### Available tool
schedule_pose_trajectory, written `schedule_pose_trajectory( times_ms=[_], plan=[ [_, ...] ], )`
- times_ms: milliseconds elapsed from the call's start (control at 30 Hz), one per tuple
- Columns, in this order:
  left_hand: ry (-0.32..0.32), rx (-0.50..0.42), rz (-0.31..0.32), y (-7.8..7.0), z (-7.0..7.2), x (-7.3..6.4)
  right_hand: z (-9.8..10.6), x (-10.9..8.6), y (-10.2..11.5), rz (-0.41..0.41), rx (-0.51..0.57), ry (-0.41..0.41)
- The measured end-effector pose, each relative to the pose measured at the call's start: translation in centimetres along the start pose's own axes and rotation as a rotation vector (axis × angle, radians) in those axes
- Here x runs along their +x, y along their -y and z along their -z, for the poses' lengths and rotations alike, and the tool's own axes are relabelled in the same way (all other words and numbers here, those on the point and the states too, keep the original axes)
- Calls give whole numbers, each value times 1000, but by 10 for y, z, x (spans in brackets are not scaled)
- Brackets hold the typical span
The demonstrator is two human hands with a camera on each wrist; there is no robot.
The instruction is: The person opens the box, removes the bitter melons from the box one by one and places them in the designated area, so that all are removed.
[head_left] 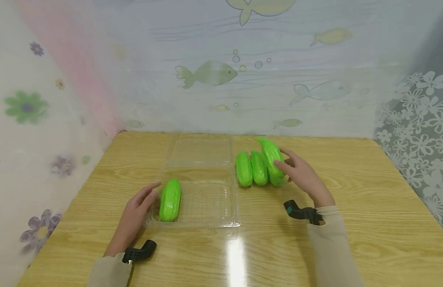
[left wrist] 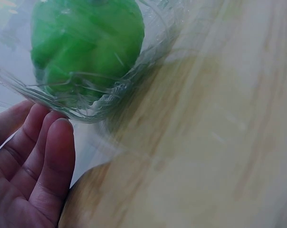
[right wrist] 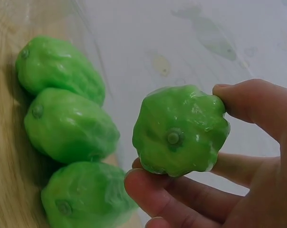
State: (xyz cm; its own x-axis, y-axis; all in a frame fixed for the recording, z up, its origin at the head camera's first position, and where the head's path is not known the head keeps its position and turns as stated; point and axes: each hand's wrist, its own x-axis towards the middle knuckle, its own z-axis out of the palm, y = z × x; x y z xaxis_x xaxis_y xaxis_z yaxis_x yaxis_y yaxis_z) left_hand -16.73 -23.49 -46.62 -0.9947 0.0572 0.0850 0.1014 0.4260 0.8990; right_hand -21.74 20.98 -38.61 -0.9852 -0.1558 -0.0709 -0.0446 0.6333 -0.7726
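My right hand (head_left: 303, 175) pinches a glossy green bitter melon (head_left: 272, 157) between thumb and fingers, and its stem end (right wrist: 176, 135) faces the camera in the right wrist view. Beside it, three more melons rest in a row on the table; in the head view two of them (head_left: 244, 169) show well, and the third (head_left: 277, 181) is mostly hidden by the held one. Another melon (head_left: 170, 200) lies at the left side of a clear plastic clamshell box (head_left: 207, 223). Loosely bent fingers of my left hand (head_left: 136, 207) touch the box's left outer side.
The box's lid (head_left: 201, 151) lies folded back toward the wall. A wood-grain table (head_left: 264, 247) bears everything. Walls with printed fish (head_left: 216, 73) and flowers (head_left: 26, 107) stand at the back and sides.
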Motion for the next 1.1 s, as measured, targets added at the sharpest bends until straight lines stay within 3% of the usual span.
schedule_pose_trajectory(
  times_ms=[633,1100],
  plan=[
    [-3,-7,-3,3,0,1,17,-1,-24,-84,33,-39],
    [-15,12,0,2,-1,1,21,-3,-40,-88,119,-39]
  ],
)
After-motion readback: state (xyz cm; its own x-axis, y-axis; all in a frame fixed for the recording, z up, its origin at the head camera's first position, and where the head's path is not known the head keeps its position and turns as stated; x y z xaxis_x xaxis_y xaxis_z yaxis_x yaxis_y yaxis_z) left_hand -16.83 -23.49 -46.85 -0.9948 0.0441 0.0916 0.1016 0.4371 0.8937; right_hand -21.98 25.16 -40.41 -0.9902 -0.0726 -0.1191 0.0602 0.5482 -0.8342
